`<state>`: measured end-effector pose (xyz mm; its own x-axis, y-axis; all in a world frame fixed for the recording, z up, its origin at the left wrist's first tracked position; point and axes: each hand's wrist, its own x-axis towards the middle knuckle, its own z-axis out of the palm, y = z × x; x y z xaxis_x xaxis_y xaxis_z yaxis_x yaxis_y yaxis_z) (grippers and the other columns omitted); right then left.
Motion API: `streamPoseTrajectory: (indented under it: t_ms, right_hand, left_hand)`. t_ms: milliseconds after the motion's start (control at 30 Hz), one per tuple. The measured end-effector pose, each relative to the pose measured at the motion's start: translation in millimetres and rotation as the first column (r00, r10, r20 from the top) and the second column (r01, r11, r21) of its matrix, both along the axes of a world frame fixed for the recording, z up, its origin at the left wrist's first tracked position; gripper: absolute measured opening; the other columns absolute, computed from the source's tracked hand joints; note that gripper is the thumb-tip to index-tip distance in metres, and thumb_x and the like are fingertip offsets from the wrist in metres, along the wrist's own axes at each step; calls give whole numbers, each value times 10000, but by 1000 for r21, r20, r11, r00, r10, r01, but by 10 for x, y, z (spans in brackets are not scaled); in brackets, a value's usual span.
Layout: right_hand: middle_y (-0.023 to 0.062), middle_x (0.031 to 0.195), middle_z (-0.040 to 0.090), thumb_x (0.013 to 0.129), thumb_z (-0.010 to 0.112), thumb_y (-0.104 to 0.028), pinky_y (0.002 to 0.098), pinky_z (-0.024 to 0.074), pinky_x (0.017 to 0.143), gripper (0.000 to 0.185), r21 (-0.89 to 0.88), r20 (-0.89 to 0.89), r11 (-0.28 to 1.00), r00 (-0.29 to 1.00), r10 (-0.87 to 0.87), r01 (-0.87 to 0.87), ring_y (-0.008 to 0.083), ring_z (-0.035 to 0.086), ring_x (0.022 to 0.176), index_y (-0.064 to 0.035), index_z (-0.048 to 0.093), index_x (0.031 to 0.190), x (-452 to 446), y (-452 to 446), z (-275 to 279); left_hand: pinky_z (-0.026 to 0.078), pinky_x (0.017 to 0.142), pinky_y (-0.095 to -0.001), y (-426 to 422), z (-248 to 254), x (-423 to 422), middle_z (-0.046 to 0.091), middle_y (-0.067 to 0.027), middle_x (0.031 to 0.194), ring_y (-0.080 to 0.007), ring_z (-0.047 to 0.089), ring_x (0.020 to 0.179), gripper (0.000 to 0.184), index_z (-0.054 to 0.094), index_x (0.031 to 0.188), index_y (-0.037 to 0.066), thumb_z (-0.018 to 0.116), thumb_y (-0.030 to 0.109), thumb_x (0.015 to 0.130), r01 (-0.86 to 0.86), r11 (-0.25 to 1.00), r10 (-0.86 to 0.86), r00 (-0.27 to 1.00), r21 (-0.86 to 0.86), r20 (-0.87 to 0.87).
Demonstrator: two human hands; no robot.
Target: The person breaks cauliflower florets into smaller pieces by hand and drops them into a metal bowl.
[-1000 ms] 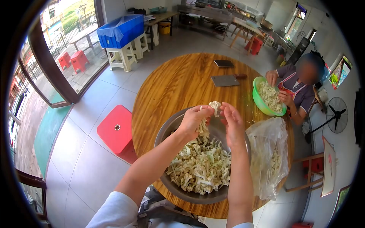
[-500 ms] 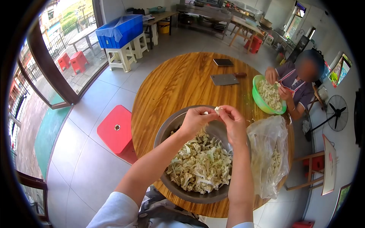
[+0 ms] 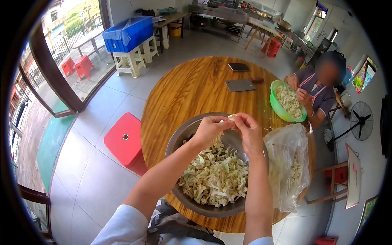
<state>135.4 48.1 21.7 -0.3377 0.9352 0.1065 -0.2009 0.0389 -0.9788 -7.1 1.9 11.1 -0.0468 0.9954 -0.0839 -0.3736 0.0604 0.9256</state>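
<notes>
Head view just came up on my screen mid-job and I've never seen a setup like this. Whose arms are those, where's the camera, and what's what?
No machine here: these are a person's bare hands, seen from a camera worn on that person's head, looking forward and down. The right hand pinches a small pale piece of cauliflower; the left hand, close beside it, grips cauliflower mostly hidden by its fingers. Below is a metal bowl of broken cauliflower, on a round wooden table. Also on the table: a cleaver, a dark flat object, perhaps a phone, and a clear plastic bag. Across it, a co-worker works over a green bowl.
</notes>
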Motion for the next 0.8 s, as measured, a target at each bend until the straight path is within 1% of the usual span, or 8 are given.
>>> streamPoseTrajectory:
  t_ms: [100,233,333,400,533,600,733,800]
  right_hand:
    - [-8,826,610,836,662,-165,199,429,652,161,-5,26,1000,1000,-1,1,65,531,728,-43,640,940,2,14,-33]
    - [-9,813,595,839,659,-165,200,429,660,163,-9,-23,1000,1000,8,-8,68,527,735,-39,635,941,-14,1,-32]
    - [-9,809,587,840,659,-171,206,432,667,179,13,-25,1000,999,26,-26,71,528,742,-35,632,953,-8,22,-40]
    - [-10,815,585,840,659,-177,212,439,677,202,40,-16,999,999,36,-35,76,532,754,-31,630,977,-6,37,-68]
    - [4,835,591,838,660,-183,222,449,708,222,199,155,980,987,-54,22,87,546,778,-27,639,995,-38,-47,14]
    - [13,844,592,835,662,-184,221,453,721,223,254,291,967,953,-81,5,91,552,787,-27,646,992,12,-11,-6]
    - [24,849,599,833,662,-186,212,451,721,209,223,257,974,962,-89,31,93,558,780,-26,655,968,23,-22,40]
    - [24,850,602,834,661,-189,209,451,720,214,237,246,971,965,-91,31,92,559,776,-26,655,973,21,-14,29]
  left_hand:
    - [397,627,-230,14,-22,2,600,-15,783,-87,509,707,201,646,900,10,666,190,812,13,1000,-12,999,-24,30]
    - [400,627,-227,13,-21,-5,596,-15,784,-84,514,711,212,646,900,16,661,209,816,26,1000,-26,999,-11,28]
    - [390,604,-225,4,12,-20,589,-16,785,-82,507,697,232,647,914,18,662,227,814,6,999,-8,998,-37,-69]
    - [389,578,-221,6,35,-11,594,-7,744,-63,499,666,206,656,885,-5,661,188,813,-45,999,45,991,0,-129]
    - [367,513,-209,-58,131,-7,563,19,659,-36,466,592,222,665,866,-15,669,199,809,-90,995,74,943,-35,-324]
    - [357,492,-206,-52,86,3,547,27,642,-30,453,573,233,668,870,-14,670,212,811,-70,998,64,941,-7,-333]
    - [355,484,-210,-115,255,10,550,23,646,-29,449,570,249,670,888,-15,672,221,811,-31,999,15,929,-39,-369]
    - [356,483,-212,-56,100,24,554,20,651,-29,450,572,250,670,886,-17,672,221,811,-38,998,49,945,42,-323]
